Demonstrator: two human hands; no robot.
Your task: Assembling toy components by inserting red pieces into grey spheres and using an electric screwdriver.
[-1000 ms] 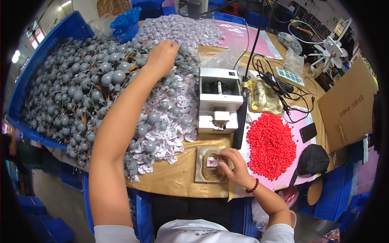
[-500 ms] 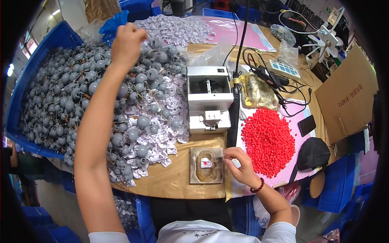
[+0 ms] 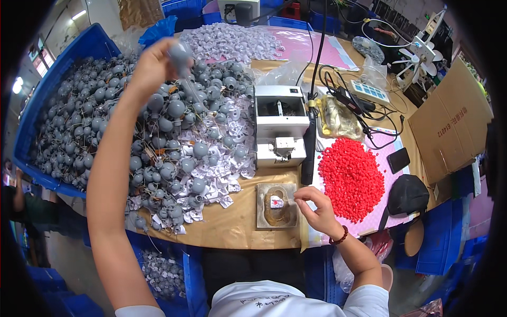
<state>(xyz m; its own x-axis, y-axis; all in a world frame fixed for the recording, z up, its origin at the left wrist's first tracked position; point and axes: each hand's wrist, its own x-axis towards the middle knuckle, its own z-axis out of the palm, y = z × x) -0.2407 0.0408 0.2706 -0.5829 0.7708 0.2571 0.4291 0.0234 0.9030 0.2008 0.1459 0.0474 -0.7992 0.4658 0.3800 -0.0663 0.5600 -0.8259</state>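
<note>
Over the far side of the heap of grey ball-shaped parts, my left hand is closed on a grey ball-shaped part. What looks like a thin wire trails below that part, blurred by motion. My right hand hovers just right of a square block fixture, thumb and forefinger pinched together. Whatever the pinch holds, if anything, is too small to name. A small white plastic piece with a red part at its centre lies in the fixture's rounded hollow.
A white bench machine stands behind the fixture. Right of it lie a pile of small red parts, black cables and a phone. White plastic pieces spread beside the grey heap. A cardboard box borders the right side.
My left hand has come nearer from the far edge of the heap, and a grey ball-shaped part now shows in it. My right hand stays beside the fixture. The whole view has shifted slightly.
</note>
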